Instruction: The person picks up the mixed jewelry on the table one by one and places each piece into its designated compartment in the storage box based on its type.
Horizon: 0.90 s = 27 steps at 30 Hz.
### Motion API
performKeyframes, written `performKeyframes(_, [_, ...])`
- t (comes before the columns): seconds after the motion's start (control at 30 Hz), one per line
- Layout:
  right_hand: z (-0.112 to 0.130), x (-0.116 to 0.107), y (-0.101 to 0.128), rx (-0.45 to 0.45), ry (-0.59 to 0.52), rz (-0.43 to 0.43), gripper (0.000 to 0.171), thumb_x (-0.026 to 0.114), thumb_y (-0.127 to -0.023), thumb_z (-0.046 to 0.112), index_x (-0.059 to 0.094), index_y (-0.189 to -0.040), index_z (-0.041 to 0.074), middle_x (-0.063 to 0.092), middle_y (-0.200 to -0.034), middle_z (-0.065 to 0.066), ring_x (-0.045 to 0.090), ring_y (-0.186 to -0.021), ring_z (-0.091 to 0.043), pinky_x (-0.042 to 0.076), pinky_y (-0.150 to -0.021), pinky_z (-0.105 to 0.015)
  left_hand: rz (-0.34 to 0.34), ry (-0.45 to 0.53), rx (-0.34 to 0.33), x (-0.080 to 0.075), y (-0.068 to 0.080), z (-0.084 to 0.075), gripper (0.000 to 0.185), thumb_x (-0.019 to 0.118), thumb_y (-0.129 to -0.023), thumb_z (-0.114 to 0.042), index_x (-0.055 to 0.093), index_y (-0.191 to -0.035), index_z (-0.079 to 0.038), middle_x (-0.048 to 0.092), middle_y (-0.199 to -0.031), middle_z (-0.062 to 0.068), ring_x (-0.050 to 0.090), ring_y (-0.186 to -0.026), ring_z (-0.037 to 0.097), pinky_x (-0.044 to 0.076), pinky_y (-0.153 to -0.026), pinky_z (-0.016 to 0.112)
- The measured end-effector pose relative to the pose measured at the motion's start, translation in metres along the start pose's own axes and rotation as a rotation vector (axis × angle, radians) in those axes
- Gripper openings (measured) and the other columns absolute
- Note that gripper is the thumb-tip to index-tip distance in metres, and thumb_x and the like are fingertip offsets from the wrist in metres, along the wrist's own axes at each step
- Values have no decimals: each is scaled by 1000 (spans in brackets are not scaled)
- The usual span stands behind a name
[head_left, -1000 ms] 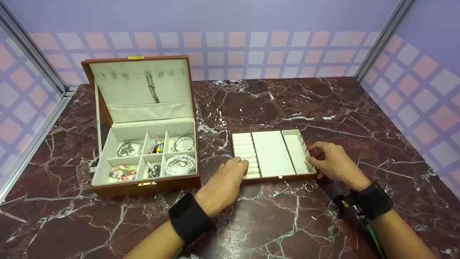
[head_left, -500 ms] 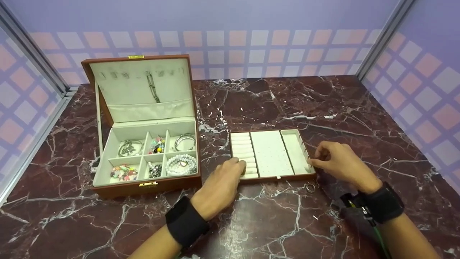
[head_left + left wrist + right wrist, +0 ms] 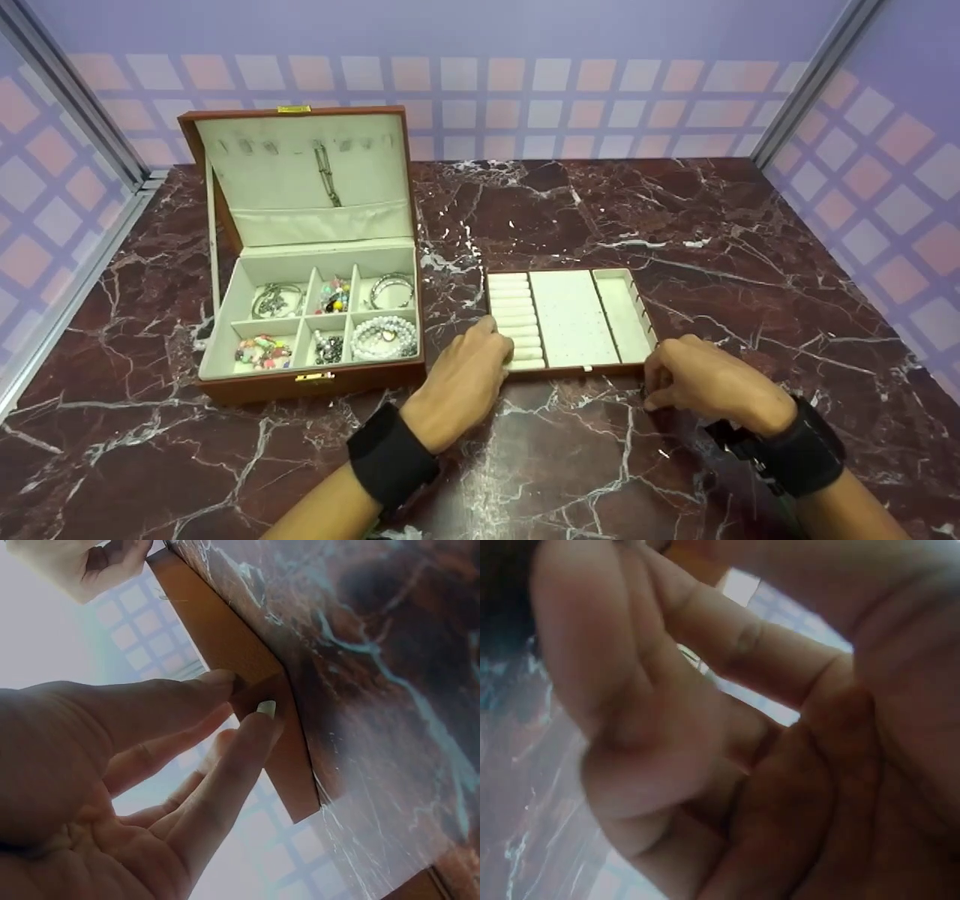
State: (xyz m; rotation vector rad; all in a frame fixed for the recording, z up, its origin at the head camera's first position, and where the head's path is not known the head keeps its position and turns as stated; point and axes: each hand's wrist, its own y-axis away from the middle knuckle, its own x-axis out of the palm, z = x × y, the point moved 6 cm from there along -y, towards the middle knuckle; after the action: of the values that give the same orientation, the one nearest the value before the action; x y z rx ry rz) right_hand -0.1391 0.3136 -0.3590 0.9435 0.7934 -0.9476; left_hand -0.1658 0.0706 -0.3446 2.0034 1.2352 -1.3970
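At the tray's near-left corner: left hand (image 3: 459, 379), fingers (image 3: 225, 679) nearly straight, tips touching the brown corner of the removable tray (image 3: 570, 321); nothing gripped.
Right fingers: right hand (image 3: 705, 382) sits just off the tray's near-right corner, fingers (image 3: 615, 652) curled inward over the table (image 3: 712, 225); whether they pinch anything I cannot tell, the knuckles hide it and the wrist view is blurred.
Tray: flat on the table between the two hands, cream lined, with ring rolls (image 3: 514, 322) on the left, a dotted earring pad in the middle, a narrow slot on the right.
Jewelry box (image 3: 307, 247): just left of the tray, apart from it, lid raised upright with a chain (image 3: 326, 174) hanging inside.
Box compartments: six, holding a white bead bracelet (image 3: 382, 337), silver bangles (image 3: 390, 289) and coloured beads (image 3: 262, 351).
Wrists: black bands (image 3: 391, 457) on both.
Surroundings: dark red marble table, lilac checked walls behind.
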Motion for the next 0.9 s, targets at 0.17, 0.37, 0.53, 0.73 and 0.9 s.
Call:
performKeyframes(0.17, [7, 1, 0, -99, 77, -13, 13, 73, -81, 15, 66, -72, 22, 62, -67, 10, 53, -54, -4, 46, -48, -19, 3, 15, 1, -1, 0, 1, 8, 67, -85, -8, 69, -78, -7, 52, -84, 2, 59, -68, 18, 51, -55, 22])
performKeyframes(0.37, [23, 3, -1, -256, 81, -6, 13, 69, -81, 15, 63, -77, 25, 58, -69, 15, 52, -59, 0, 47, -54, -17, 29, 39, -15, -1, 0, 1, 7, 66, -86, -7, 70, -79, -6, 53, -85, 2, 57, -67, 16, 50, -55, 18])
performKeyframes(0.53, [42, 2, -6, -387, 68, -71, 13, 68, -80, 13, 59, -80, 23, 55, -79, 12, 51, -69, -3, 48, -60, -16, 37, 41, -10, 0, 0, 2, 4, 68, -85, -7, 71, -83, -5, 55, -87, 2, 59, -70, 17, 51, -57, 17])
performKeyframes(0.73, [70, -1, -19, -462, -10, -99, 7, 67, -83, 13, 63, -84, 17, 60, -76, 14, 54, -61, -1, 50, -53, -16, 23, 62, -1, 0, 1, 3, 7, 67, -85, -7, 70, -78, -5, 54, -85, 1, 58, -69, 16, 49, -55, 15])
performKeyframes(0.9, [92, -3, -33, -503, -6, -155, 4, 67, -86, 14, 63, -87, 17, 64, -75, 12, 55, -58, 0, 50, -52, -16, 1, 53, 23, 1, 0, 1, 10, 68, -84, -7, 69, -74, -6, 55, -84, 1, 58, -69, 16, 49, -54, 17])
